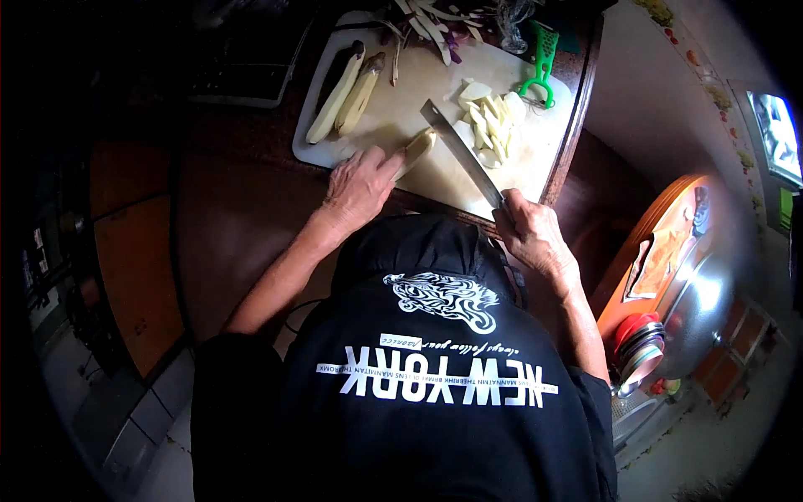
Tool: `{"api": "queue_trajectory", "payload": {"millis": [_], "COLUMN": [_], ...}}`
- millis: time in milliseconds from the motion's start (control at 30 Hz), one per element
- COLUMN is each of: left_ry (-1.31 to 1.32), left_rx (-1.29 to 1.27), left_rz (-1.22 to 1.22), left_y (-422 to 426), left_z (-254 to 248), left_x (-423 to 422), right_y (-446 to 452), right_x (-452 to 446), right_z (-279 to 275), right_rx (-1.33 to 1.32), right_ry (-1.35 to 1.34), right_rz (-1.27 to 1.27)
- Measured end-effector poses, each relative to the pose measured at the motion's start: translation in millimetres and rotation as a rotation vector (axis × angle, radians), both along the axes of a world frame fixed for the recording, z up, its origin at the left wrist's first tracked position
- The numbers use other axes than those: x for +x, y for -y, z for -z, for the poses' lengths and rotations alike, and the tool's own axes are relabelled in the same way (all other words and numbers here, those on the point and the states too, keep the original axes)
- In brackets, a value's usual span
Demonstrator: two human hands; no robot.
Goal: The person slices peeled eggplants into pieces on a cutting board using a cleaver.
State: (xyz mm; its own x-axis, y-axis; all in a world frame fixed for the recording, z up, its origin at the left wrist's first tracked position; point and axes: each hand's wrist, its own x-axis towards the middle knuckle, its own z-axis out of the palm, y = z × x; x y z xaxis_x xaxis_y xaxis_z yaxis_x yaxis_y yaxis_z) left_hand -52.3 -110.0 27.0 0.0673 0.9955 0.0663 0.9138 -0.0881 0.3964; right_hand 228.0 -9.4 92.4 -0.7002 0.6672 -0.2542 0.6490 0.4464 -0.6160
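Note:
On the white cutting board [535, 171], my left hand [361, 186] is closed around a pale peeled eggplant [416, 154], its cut end pointing away from me. My right hand [532, 227] grips the handle of a knife [462, 153]. The broad blade slants up and left, its far part close beside the eggplant's cut end; whether they touch I cannot tell. Right of the blade lies a pile of cut pale pieces [492, 121]. Two more peeled eggplants [336, 99] [361, 94] with dark stem ends rest at the board's left.
A green peeler [544, 63] lies at the board's upper right. Strips of peel [431, 29], some purple, are heaped at the far edge. Dark equipment [242, 79] stands to the left. At right, a round wooden table [640, 259] holds a cloth [657, 259] and stacked bowls [640, 343].

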Motion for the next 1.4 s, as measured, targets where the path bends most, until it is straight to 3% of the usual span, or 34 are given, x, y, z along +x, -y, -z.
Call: {"api": "queue_trajectory", "payload": {"millis": [267, 367, 667, 800, 867, 900, 1000, 1133, 1267, 1300, 1400], "left_ry": [-0.009, -0.026, -0.086, -0.018, 0.223, 0.223, 0.767, 0.674, 1.195, 1.208, 1.082], "left_rx": [-0.022, -0.031, -0.086, 0.006, -0.07, -0.064, -0.107, -0.143, -0.213, -0.293, -0.222], "left_rz": [-0.017, 0.007, 0.022, -0.059, -0.239, -0.246, -0.426, -0.369, -0.272, -0.31, -0.378], "left_y": [-0.7, -1.5, 1.3, 0.0, 0.9, 0.6, -3.6, -11.8, -33.6, -44.8, -82.1], "left_z": [2.6, 4.1, 1.9, 14.8, 19.1, 18.2, 6.0, 6.1, 18.1, 10.5, 20.6], "left_x": [1.1, -0.5, -2.4, -6.0, -7.4, -6.6, 3.3, 14.8, 26.5, 28.4, 23.1], "right_y": [2.4, -0.5, 1.4, -8.9, -13.5, -16.1, -27.9, -33.4, -29.6, -27.4, -21.3], "right_x": [-6.8, -12.9, -43.1, -42.9, -38.3, -36.8, -37.9, -36.9, -23.7, -20.1, -4.0], "right_z": [1.4, 26.8, 43.6, 28.2, 12.4, 8.6, 14.5, -7.8, -9.2, -11.8, -12.5], "right_rx": [0.122, 0.098, 0.293, 0.162, 0.068, -0.034, -0.273, -0.43, -0.417, -0.403, -0.344], "right_ry": [0.068, 0.028, -0.015, -0.059, -0.086, -0.113, -0.233, -0.283, -0.373, -0.387, -0.42], "right_rz": [-0.143, -0.181, -0.157, -0.093, -0.026, 0.041, 0.207, 0.366, 0.465, 0.485, 0.562]}}
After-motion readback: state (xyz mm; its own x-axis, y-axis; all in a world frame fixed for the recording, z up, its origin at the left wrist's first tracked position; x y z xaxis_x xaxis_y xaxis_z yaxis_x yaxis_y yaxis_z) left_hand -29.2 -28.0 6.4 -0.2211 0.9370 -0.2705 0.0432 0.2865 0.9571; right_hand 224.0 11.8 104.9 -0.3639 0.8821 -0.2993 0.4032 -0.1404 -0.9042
